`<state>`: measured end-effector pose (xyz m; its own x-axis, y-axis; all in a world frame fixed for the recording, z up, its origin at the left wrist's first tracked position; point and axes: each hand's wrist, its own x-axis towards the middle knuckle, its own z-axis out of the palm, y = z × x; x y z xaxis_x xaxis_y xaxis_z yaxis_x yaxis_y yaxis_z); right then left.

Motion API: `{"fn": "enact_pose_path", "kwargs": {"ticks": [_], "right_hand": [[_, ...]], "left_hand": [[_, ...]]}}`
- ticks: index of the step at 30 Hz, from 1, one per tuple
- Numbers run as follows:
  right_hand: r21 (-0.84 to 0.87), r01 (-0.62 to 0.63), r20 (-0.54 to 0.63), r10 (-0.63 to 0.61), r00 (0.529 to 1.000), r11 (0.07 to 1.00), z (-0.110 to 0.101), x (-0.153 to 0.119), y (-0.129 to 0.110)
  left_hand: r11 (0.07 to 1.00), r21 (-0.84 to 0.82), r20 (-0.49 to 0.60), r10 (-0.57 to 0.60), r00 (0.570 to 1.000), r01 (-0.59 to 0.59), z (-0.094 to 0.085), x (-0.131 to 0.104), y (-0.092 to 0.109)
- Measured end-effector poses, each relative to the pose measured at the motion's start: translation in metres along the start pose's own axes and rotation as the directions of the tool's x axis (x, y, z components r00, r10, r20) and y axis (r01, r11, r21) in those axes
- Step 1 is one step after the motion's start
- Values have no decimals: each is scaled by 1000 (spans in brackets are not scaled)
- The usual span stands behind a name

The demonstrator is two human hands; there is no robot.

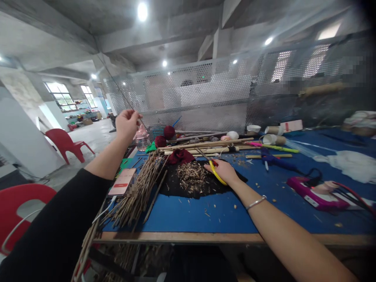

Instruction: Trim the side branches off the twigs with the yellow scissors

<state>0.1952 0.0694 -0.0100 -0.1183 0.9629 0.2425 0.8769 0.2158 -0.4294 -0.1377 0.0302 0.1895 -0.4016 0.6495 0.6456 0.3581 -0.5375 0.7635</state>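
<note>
The left hand (128, 122) is raised at the table's left side, fingertips pinched closed on a twig (125, 98), thin, dark and slightly curved, which slants up and left from the grip, its short lower end poking out beyond the fingers. The right hand (223, 171) is curled round the smooth yellow handles of the scissors (217, 177), low over the right part of a soft black cloth (173, 190); the slim metal blades point up and left, well apart from the twig.

Dry, splintery chips (192, 178) lie heaped on the cloth, just left of the right hand, with a crumpled maroon cloth (180, 156) at their far edge. Below the left hand, rough brown sticks (138, 192) lie in a loose, straight-stemmed bundle beside a flat, glossy phone (122, 182) on the matte blue table (205, 219). Two fuzzy, round maroon yarn balls (169, 132) sit farther back.
</note>
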Motion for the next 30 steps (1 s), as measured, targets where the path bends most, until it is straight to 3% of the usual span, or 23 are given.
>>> {"fn": "enact_pose_path", "kwargs": {"ticks": [4, 7, 11, 13, 15, 22, 26, 30], "right_hand": [[-35, -100, -42, 98, 994, 994, -6, 2, 3], [-30, -164, -71, 162, 984, 986, -11, 3, 8], [-37, -191, -79, 188, 979, 981, -16, 2, 10], [-55, -196, -71, 192, 979, 979, -17, 1, 8], [-71, -196, -63, 192, 979, 978, -16, 1, 7], [-197, -236, -37, 234, 972, 951, -10, 2, 13], [-187, -206, 22, 214, 977, 961, -8, 3, 15], [-234, -211, 49, 228, 972, 949, -11, 4, 12]], "left_hand": [[956, -293, 76, -4, 997, 26, 23, -10, 39], [857, -454, 279, -124, 952, 244, 48, -50, 41], [642, -632, 364, -248, 898, 434, 80, -112, 15], [513, -713, 362, -315, 877, 478, 90, -133, 0], [442, -732, 383, -362, 850, 519, 96, -145, -11], [491, -662, 357, -458, 814, 567, 94, -158, -48], [434, -659, 404, -484, 776, 614, 91, -166, -72], [388, -657, 454, -481, 750, 647, 91, -171, -80]]}}
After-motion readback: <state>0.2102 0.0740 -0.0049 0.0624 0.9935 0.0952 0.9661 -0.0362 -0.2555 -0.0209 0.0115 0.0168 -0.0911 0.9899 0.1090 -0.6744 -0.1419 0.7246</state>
